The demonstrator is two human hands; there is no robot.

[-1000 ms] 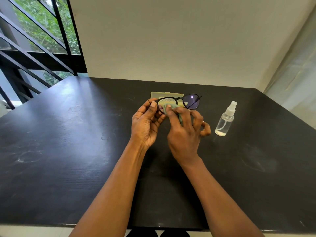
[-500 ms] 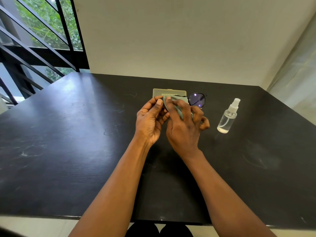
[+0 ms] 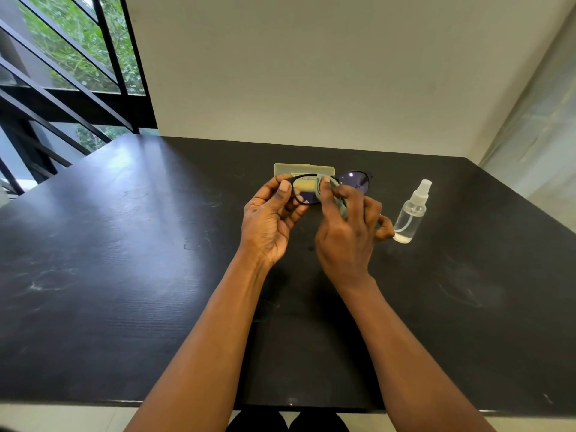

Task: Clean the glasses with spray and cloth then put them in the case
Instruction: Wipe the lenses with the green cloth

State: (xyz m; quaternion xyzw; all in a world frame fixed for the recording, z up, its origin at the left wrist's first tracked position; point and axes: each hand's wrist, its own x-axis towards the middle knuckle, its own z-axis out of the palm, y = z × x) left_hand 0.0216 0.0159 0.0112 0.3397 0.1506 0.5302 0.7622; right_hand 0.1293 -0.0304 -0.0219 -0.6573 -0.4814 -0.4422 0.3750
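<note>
The left hand (image 3: 268,219) pinches the black round-framed glasses (image 3: 330,187); the right hand (image 3: 347,227) pinches a grey-green cloth (image 3: 324,190) on one lens.

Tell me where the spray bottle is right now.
In the head view the spray bottle stands upright on the black table, to the right of the right hand, close beside its curled fingers.

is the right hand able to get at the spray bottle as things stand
Probably yes. The spray bottle stands upright just right of the right hand, with bare table between. But that hand pinches the cloth against the glasses, so it must let go first.
</note>
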